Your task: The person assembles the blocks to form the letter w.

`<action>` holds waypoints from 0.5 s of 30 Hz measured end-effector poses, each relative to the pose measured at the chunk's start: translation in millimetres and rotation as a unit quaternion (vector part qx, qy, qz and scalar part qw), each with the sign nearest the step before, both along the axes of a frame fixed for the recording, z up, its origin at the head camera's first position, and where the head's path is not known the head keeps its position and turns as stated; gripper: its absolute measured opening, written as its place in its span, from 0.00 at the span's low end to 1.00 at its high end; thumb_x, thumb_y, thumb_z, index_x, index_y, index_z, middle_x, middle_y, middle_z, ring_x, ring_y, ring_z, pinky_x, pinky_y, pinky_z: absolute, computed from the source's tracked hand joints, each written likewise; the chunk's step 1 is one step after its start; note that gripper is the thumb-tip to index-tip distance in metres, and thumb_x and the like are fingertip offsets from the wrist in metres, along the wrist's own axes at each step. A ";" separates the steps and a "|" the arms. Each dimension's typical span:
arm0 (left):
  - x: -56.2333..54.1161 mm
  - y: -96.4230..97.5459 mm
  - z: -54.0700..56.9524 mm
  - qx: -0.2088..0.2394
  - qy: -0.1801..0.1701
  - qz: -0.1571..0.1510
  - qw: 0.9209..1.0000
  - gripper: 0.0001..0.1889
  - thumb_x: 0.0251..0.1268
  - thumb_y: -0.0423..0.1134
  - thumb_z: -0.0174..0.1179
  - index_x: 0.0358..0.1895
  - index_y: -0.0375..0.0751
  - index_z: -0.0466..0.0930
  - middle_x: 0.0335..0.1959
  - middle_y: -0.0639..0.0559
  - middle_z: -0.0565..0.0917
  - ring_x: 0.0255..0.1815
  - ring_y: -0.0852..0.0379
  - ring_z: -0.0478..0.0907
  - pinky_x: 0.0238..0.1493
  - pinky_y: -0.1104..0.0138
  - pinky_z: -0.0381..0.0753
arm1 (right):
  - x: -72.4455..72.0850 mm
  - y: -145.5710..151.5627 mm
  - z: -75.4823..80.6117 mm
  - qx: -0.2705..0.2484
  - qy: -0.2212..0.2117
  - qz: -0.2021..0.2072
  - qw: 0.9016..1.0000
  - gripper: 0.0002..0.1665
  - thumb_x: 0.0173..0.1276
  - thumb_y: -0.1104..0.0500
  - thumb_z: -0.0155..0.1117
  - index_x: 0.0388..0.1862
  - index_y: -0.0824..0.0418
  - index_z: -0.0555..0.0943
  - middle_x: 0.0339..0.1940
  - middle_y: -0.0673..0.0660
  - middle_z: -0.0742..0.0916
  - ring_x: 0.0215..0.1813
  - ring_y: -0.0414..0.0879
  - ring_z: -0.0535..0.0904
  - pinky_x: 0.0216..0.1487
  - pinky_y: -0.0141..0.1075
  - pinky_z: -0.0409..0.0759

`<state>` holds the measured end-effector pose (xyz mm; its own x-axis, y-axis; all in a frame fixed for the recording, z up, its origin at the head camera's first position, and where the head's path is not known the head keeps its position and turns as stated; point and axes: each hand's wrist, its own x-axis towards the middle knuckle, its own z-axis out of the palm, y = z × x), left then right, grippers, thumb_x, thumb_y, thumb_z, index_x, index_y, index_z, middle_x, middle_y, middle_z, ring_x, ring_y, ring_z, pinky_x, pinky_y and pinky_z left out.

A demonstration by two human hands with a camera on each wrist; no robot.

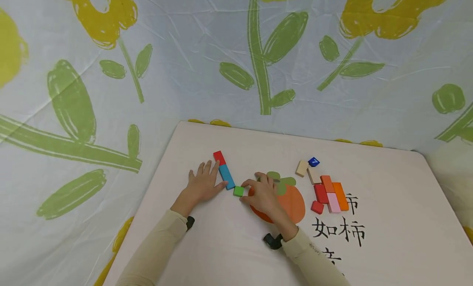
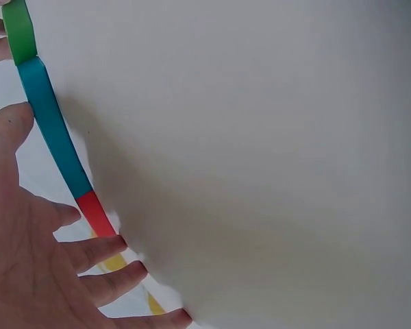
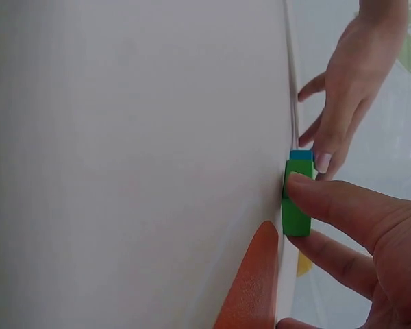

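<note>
A blue block (image 1: 227, 177) lies end to end with a red block (image 1: 219, 157), forming a slanted row on the table. At the blue block's near end sits a green block (image 1: 238, 191), touching or almost touching it. My right hand (image 1: 263, 195) pinches the green block (image 3: 298, 202) between thumb and index finger. With fingers spread, my left hand (image 1: 202, 185) rests on the table left of the row. Its thumb touches the side of the blue block (image 2: 53, 130), and a fingertip lies by the red block (image 2: 96, 214).
On the right lies a group of blocks: a dark blue one (image 1: 313, 162), two wooden ones (image 1: 301, 168), several red and orange ones (image 1: 339, 196) and a pink one (image 1: 334, 202). The white tabletop (image 1: 221, 245) carries a printed orange fruit (image 1: 293, 201) and black characters.
</note>
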<state>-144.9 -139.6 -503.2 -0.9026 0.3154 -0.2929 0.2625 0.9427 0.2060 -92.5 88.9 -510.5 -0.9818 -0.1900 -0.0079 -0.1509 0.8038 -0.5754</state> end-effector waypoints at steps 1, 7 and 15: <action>0.2 0.0 0.3 0.001 0.001 0.000 1.000 0.48 0.71 0.68 0.48 0.82 0.44 0.41 0.80 0.36 0.50 0.78 0.33 0.45 0.67 0.30 0.49 | -0.1 0.1 0.0 0.000 0.000 0.000 1.000 0.19 0.54 0.48 0.81 0.46 0.44 0.87 0.68 0.68 0.71 0.69 0.67 0.59 0.57 0.64 0.63; 6.7 4.1 3.9 0.011 -0.009 0.014 1.000 0.48 0.71 0.68 0.47 0.82 0.46 0.39 0.80 0.33 0.48 0.78 0.30 0.44 0.66 0.29 0.48 | 0.7 4.6 1.3 -0.015 -0.007 0.015 1.000 0.22 0.56 0.49 0.80 0.49 0.49 0.86 0.69 0.68 0.70 0.69 0.67 0.60 0.58 0.65 0.62; 24.8 21.1 2.1 0.003 -0.002 0.046 0.999 0.50 0.69 0.74 0.41 0.82 0.46 0.39 0.78 0.27 0.46 0.76 0.25 0.44 0.62 0.25 0.52 | 7.4 37.4 4.6 -0.108 0.035 0.058 0.992 0.25 0.59 0.55 0.78 0.54 0.60 0.83 0.69 0.71 0.70 0.70 0.67 0.61 0.61 0.66 0.65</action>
